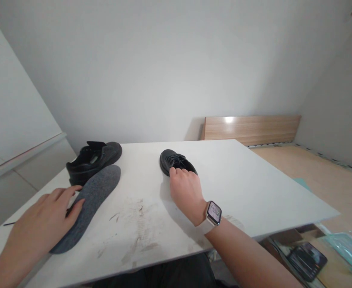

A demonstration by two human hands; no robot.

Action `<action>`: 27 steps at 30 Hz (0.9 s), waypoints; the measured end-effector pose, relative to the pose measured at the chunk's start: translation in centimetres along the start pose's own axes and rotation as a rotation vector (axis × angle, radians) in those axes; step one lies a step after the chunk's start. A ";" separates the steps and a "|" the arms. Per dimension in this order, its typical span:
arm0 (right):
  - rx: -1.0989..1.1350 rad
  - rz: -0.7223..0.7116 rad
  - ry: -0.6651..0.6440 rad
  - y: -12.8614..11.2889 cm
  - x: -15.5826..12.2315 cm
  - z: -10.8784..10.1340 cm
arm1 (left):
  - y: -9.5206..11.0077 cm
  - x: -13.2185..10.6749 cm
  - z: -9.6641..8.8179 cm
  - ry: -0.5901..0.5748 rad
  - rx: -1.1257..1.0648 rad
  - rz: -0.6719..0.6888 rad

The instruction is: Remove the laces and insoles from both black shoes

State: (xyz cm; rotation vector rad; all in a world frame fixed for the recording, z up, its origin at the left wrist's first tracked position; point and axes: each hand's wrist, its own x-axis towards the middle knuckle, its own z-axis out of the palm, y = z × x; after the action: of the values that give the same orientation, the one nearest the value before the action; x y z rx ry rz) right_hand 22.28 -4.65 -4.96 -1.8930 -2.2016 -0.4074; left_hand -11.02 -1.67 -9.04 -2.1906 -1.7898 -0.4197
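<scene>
A grey felt insole [99, 192] slants across the left part of the white table. My left hand [41, 220] is closed at its left edge, thumb lying along the felt. Between thumb and forefinger shows a small white and dark piece that I cannot identify. Just behind the insole, a black shoe [95, 160] stands with its toe pointing right and away. A second black lace-up shoe [168, 160] is at the middle of the table, toe away from me. My right hand [186, 190], with a watch on its wrist, grips this shoe at its opening; the fingertips are partly hidden.
Dark smudges mark the white tabletop [218, 172] near its front. A thin dark stick end [9, 224] shows left of my left hand. Below the table at right lie a phone [306, 260] and clear greenish plastic [348, 252]. A wooden board [254, 128] stands behind.
</scene>
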 end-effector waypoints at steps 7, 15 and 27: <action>0.148 -0.155 -0.092 -4.1 -1.2 -2.4 | 7.5 2.2 -3.8 0.155 -0.443 0.292; 0.470 -0.545 0.215 -1.5 1.2 -1.9 | 13.6 7.4 -3.8 -0.107 -0.991 0.549; 1.075 -0.591 0.029 3.3 4.1 2.7 | 14.0 5.6 -0.5 0.092 -0.904 0.483</action>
State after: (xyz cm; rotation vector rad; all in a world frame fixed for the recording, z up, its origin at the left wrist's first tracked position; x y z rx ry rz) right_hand 25.01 0.53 -5.85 -0.6716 -2.1870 0.5760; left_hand 3.75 0.42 -6.82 -2.9751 -1.0248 -1.3705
